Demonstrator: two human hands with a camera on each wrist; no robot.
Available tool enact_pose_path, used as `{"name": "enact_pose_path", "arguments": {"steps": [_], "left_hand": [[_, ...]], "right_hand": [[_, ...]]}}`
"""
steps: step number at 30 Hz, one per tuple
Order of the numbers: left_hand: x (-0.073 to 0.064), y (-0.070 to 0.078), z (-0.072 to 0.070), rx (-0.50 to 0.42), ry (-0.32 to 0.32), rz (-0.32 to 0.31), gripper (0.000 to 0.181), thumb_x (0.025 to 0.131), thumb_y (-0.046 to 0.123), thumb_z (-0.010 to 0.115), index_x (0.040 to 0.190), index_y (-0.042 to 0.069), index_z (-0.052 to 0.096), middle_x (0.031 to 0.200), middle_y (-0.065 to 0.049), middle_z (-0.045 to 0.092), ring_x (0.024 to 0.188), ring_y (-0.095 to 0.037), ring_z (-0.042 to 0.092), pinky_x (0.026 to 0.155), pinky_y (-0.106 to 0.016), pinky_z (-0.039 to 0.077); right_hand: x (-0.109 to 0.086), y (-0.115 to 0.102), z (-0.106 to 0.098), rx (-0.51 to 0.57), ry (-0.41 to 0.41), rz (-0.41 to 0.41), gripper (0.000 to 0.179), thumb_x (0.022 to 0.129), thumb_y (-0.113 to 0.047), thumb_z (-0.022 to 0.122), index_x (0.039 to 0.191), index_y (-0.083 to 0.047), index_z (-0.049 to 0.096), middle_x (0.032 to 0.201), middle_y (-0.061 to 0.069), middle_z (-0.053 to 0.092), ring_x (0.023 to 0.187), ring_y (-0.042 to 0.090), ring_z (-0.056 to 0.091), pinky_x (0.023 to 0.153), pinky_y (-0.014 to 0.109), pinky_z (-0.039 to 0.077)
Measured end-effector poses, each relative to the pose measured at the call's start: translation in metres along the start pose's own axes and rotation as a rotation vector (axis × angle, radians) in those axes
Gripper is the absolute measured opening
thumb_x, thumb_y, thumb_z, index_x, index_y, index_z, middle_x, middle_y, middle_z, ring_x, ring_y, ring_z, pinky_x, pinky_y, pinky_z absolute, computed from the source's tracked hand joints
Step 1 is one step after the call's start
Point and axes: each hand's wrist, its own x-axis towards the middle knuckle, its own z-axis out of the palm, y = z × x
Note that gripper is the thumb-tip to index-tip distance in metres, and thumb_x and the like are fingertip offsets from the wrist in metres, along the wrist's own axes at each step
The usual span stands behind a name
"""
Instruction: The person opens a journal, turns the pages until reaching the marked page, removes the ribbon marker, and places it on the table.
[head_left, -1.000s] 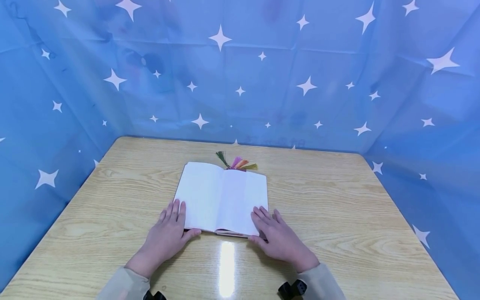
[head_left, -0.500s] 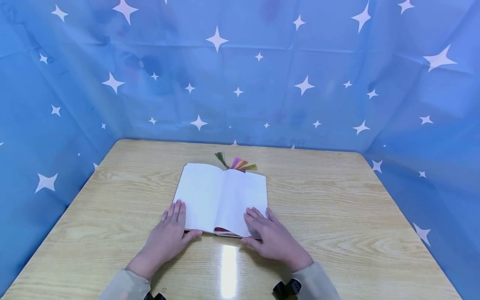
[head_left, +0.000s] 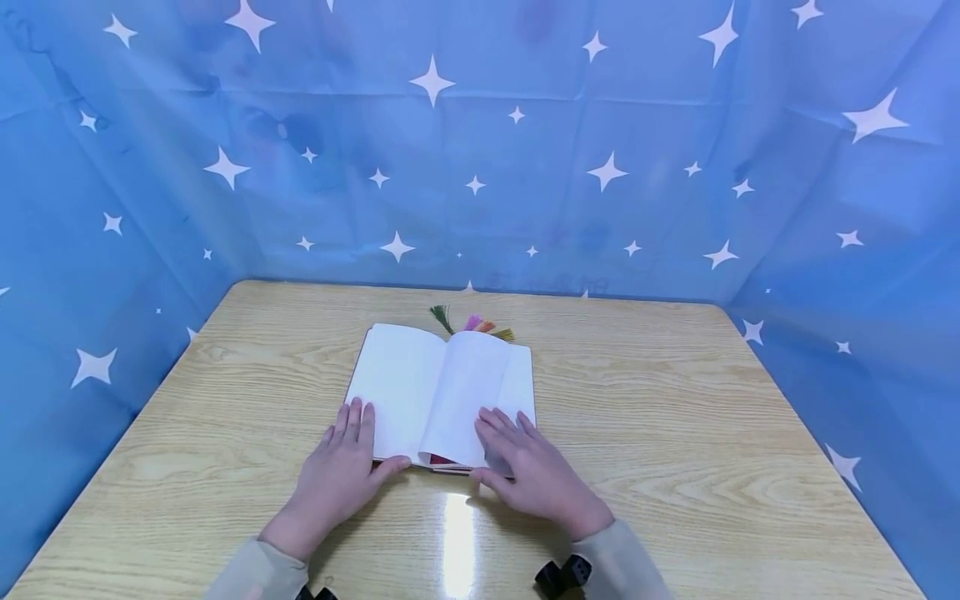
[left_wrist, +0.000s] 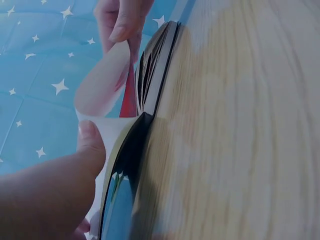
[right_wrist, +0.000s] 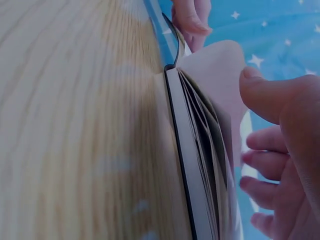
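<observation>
An open book with blank white pages lies at the middle of the table. My left hand rests on the lower left page, fingers straight, thumb on the near edge; the left wrist view shows the left thumb on the page. My right hand touches the lower right side with its fingers extended. Under it a loose page bulges up and curves toward the spine. In the right wrist view the right thumb touches that page. A red patch shows beneath the raised page.
Coloured tassels stick out past the book's far edge. The wooden table extends around the book, with a blue star-patterned cloth behind and at both sides. A bright reflection lies on the table in front.
My right hand has slid left across the right page. The page now bulges higher near the spine, uncovering a strip beneath it at the right. My left hand has hardly moved.
</observation>
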Motion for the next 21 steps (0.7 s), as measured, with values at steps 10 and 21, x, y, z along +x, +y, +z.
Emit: {"name": "enact_pose_path", "arguments": {"steps": [10, 21], "left_hand": [[0.006, 0.011, -0.003, 0.035, 0.049, -0.085, 0.11, 0.078, 0.081, 0.033, 0.136, -0.013, 0.036, 0.143, -0.029, 0.03, 0.132, -0.045, 0.026, 0.102, -0.054, 0.029], [0.006, 0.016, -0.004, 0.043, 0.08, -0.078, 0.11, 0.078, 0.079, 0.037, 0.136, -0.014, 0.035, 0.143, -0.03, 0.03, 0.132, -0.045, 0.024, 0.105, -0.055, 0.024]], "right_hand": [[0.007, -0.007, -0.003, -0.039, 0.076, -0.042, 0.065, 0.095, -0.048, 0.043, 0.139, 0.0, 0.04, 0.148, 0.014, 0.029, 0.137, 0.029, 0.021, 0.108, 0.045, 0.024], [0.015, -0.011, -0.007, -0.079, 0.257, -0.177, 0.064, 0.1, -0.045, 0.028, 0.136, 0.007, 0.042, 0.144, 0.022, 0.033, 0.135, 0.035, 0.025, 0.106, 0.046, 0.028]]}}
